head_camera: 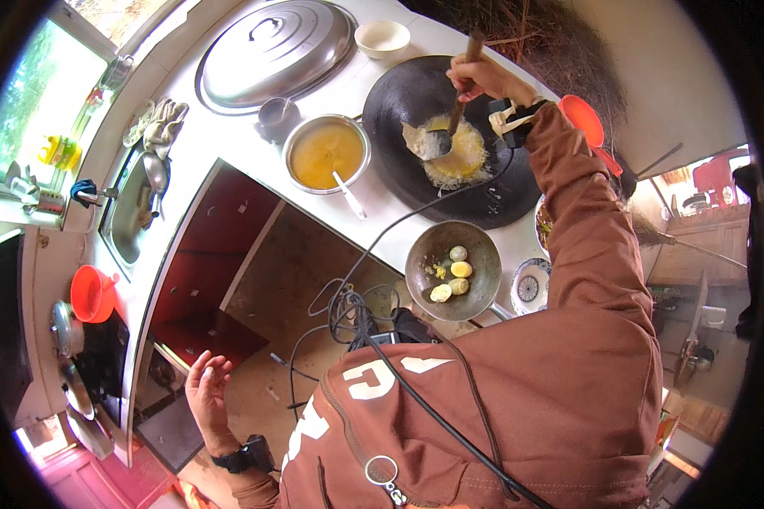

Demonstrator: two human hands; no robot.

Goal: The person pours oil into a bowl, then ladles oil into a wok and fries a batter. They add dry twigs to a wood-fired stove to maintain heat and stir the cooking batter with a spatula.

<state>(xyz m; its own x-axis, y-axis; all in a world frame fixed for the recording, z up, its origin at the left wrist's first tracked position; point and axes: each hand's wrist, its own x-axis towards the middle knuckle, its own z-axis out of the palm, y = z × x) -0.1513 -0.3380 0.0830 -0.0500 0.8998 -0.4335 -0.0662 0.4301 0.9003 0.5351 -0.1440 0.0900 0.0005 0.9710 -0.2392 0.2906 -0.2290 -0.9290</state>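
Observation:
My right hand (487,77) grips the wooden handle of a metal spatula (438,144) over a large black wok (388,114). The spatula's blade rests on a yellow, frothy, egg-like food (461,159) in the wok. My left hand (209,388) is raised at the lower left with bent fingers, away from the counter and holding nothing. Left of the wok stands a metal pot (288,156) of yellow liquid with a white-handled spoon (350,197) in it. Below the wok, a metal pan (420,280) holds several round, pale and yellow pieces of food.
A large domed lid (280,57), a white bowl (382,39) and a dark cup (279,118) are on the white counter. A patterned bowl (530,287) sits beside the pan. An orange-red ladle (582,121) lies near my right sleeve. Black cables (350,318) hang before my torso.

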